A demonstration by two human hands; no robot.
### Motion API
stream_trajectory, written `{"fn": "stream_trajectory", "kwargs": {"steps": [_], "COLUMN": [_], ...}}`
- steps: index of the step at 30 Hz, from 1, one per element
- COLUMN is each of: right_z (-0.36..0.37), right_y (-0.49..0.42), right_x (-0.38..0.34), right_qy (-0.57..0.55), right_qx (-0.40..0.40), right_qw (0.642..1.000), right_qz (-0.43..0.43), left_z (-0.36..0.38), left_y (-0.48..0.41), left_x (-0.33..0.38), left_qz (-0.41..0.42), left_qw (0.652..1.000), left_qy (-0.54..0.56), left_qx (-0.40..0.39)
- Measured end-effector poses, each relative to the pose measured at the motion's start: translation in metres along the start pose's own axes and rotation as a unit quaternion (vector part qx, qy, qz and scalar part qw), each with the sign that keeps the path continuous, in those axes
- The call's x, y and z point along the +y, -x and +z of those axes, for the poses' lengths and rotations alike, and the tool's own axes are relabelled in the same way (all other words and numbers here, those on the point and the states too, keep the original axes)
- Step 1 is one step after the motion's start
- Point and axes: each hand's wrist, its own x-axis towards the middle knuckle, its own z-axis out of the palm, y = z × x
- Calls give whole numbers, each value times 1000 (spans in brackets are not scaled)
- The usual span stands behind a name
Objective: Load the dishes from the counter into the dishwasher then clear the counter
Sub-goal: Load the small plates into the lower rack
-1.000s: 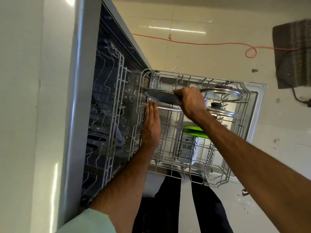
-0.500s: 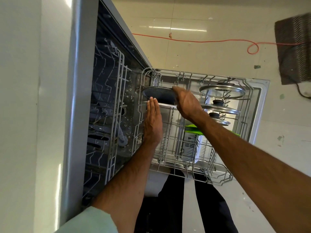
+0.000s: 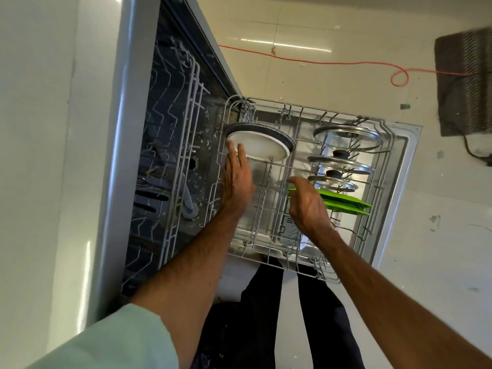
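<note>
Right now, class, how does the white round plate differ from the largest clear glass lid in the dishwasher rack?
The white round plate is opaque; the largest glass lid is see-through with a metal rim. The left hand touches the plate; nothing touches the lid. Both are round and stand on edge in the wire rack.

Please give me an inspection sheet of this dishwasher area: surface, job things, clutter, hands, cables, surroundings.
Surface: lower rack pulled out over the open door; counter not in view.
Job's things: white plate and dark plate stand on edge in the rack's corner beside the machine; three glass lids and green boards stand further out.
Clutter: small green scraps on the floor.
Hands: left hand touches the white plate with straight fingers; right hand hangs over the rack, holds nothing.
Cables: orange cable across the floor; black cable by the mat.
Surroundings: upper rack inside the machine.
</note>
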Motion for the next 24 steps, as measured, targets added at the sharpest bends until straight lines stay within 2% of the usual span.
{"fn": "stream_trajectory", "kwargs": {"steps": [7, 12, 19, 21, 24], "right_z": [-5, -34, -113, -137, -157], "right_y": [36, 79, 172, 197, 233], "right_x": [-26, -51, -113, -137, -172], "right_qy": [-31, -34, 1, 9, 36], "right_qx": [23, -29, -101, -121, -155], "right_qw": [999, 999, 991, 988, 981], "right_qz": [-15, -28, -85, -92, -112], "left_z": [-18, -49, -102, -122, -169], "left_y": [70, 156, 317, 360, 421], "left_x": [16, 18, 31, 40, 53], "left_qz": [33, 28, -86, -134, -197], "left_qw": [997, 995, 976, 955, 920], "left_qy": [62, 96, 201, 260, 333], "left_qx": [-29, 7, 13, 49, 61]}}
